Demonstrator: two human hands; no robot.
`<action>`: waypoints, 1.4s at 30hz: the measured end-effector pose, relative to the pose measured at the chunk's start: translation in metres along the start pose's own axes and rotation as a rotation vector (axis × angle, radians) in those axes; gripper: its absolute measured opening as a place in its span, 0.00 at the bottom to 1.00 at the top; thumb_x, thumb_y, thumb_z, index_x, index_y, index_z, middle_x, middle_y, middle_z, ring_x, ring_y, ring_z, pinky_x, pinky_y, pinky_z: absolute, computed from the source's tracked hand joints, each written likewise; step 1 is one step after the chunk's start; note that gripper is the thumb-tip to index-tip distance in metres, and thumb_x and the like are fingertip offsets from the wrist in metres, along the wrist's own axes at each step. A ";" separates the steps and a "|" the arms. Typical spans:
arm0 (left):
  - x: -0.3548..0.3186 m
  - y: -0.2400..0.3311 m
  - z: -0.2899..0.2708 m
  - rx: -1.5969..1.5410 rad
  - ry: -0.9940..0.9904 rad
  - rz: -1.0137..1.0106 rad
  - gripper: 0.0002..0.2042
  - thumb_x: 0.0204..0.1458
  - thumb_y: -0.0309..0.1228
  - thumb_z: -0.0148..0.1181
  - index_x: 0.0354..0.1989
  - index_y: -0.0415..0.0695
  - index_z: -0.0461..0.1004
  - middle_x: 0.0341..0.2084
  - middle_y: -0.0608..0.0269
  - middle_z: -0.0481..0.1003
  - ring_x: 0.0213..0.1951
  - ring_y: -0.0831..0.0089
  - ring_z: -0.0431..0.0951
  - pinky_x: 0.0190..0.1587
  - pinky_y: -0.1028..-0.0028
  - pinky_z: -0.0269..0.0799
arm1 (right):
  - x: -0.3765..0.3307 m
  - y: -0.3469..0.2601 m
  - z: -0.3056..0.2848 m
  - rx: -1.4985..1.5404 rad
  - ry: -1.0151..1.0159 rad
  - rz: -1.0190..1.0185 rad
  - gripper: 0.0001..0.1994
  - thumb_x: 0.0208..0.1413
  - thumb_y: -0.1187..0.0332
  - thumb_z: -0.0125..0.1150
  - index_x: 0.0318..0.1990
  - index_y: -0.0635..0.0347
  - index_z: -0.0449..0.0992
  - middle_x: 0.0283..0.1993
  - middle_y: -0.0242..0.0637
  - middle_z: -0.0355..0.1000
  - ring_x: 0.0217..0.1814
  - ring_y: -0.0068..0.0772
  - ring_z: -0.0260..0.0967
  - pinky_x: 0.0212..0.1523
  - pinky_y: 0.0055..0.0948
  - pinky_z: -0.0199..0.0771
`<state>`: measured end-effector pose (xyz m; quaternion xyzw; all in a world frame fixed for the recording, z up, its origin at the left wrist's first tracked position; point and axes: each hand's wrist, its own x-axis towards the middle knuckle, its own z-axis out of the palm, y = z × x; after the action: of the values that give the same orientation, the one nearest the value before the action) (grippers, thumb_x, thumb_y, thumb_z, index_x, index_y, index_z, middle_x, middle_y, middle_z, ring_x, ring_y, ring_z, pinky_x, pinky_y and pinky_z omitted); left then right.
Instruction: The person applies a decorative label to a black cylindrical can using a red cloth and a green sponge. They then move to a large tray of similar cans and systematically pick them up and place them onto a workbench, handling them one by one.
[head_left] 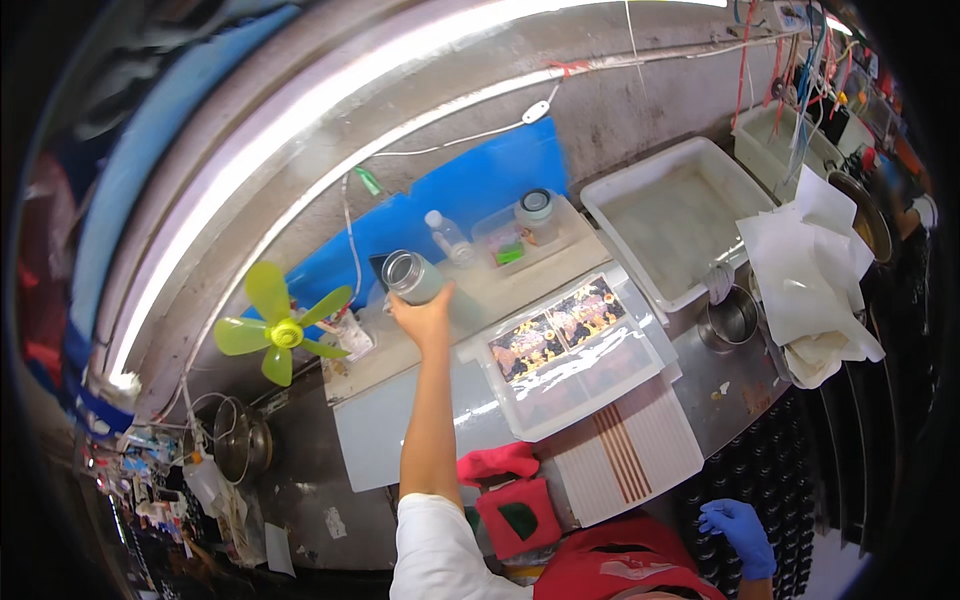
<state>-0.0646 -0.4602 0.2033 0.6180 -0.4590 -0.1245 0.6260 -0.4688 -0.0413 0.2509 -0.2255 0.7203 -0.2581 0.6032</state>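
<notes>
We wrap left hand [424,312] around clear jar [418,284] over wooden shelf [492,293], left of plastic bottle [456,247]; cannot tell whether jar rests there. Our blue-gloved right hand [742,537], fingers loosely spread, hangs beside red apron [615,565].

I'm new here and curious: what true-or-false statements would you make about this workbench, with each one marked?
1. The left hand grips a clear jar. True.
2. The right hand is bare. False: it wears a blue glove.
3. The fan has yellow-green blades. True.
4. The white basin is left of the fan. False: it is to the right.
5. The left arm's sleeve is white. True.
</notes>
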 end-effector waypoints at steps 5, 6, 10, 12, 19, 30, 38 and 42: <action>0.017 -0.055 0.039 0.114 0.061 0.003 0.34 0.23 0.33 0.78 0.43 0.38 0.69 0.39 0.52 0.73 0.43 0.57 0.73 0.46 0.63 0.66 | 0.002 0.014 0.007 0.050 0.091 0.054 0.12 0.56 0.67 0.56 0.41 0.68 0.76 0.33 0.38 0.77 0.32 0.25 0.74 0.32 0.21 0.72; 0.021 -0.063 0.047 0.124 0.068 0.009 0.34 0.22 0.33 0.78 0.43 0.38 0.69 0.39 0.52 0.73 0.43 0.57 0.73 0.46 0.63 0.66 | 0.000 0.017 0.008 0.068 0.108 0.063 0.12 0.56 0.67 0.57 0.41 0.68 0.76 0.33 0.38 0.77 0.32 0.24 0.75 0.32 0.20 0.72; 0.035 -0.092 0.073 0.179 0.067 0.039 0.37 0.20 0.34 0.80 0.44 0.37 0.70 0.40 0.49 0.75 0.43 0.55 0.74 0.48 0.62 0.67 | -0.005 0.028 0.013 0.081 0.153 0.082 0.12 0.56 0.67 0.58 0.42 0.68 0.76 0.33 0.37 0.77 0.32 0.23 0.75 0.32 0.19 0.72; 0.038 -0.101 0.085 0.286 0.092 0.038 0.37 0.20 0.35 0.80 0.44 0.36 0.70 0.39 0.49 0.76 0.42 0.54 0.75 0.47 0.62 0.68 | -0.010 0.031 0.013 0.095 0.164 0.130 0.12 0.55 0.67 0.58 0.42 0.68 0.76 0.33 0.37 0.76 0.32 0.23 0.75 0.32 0.18 0.71; 0.058 -0.146 0.090 0.216 0.010 0.114 0.40 0.21 0.39 0.81 0.45 0.32 0.69 0.42 0.46 0.75 0.41 0.56 0.77 0.48 0.62 0.72 | -0.014 0.026 0.004 0.198 0.196 0.127 0.15 0.56 0.66 0.59 0.42 0.71 0.76 0.33 0.38 0.76 0.35 0.24 0.72 0.41 0.22 0.73; 0.039 -0.144 0.042 0.765 0.217 0.107 0.36 0.36 0.53 0.71 0.48 0.36 0.71 0.35 0.52 0.75 0.34 0.59 0.77 0.35 0.64 0.76 | -0.059 0.105 -0.023 0.065 0.243 0.046 0.16 0.59 0.61 0.54 0.47 0.63 0.76 0.40 0.38 0.77 0.38 0.27 0.75 0.45 0.27 0.73; -0.165 -0.093 0.007 0.075 0.169 0.230 0.11 0.47 0.24 0.62 0.37 0.32 0.72 0.29 0.48 0.74 0.29 0.61 0.73 0.34 0.64 0.72 | -0.151 0.243 -0.045 0.283 0.437 -0.001 0.18 0.58 0.56 0.54 0.47 0.61 0.76 0.39 0.36 0.77 0.37 0.28 0.74 0.43 0.28 0.72; -0.372 0.035 0.041 -0.153 -0.174 0.197 0.11 0.48 0.23 0.60 0.40 0.32 0.71 0.31 0.47 0.73 0.32 0.59 0.73 0.37 0.65 0.72 | -0.227 0.335 -0.059 0.417 0.613 0.015 0.18 0.58 0.55 0.54 0.47 0.60 0.76 0.40 0.38 0.77 0.38 0.31 0.75 0.45 0.29 0.72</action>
<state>-0.3123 -0.2106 0.0702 0.5073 -0.5592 -0.1503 0.6383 -0.4926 0.3658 0.2144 -0.0048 0.8009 -0.4505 0.3945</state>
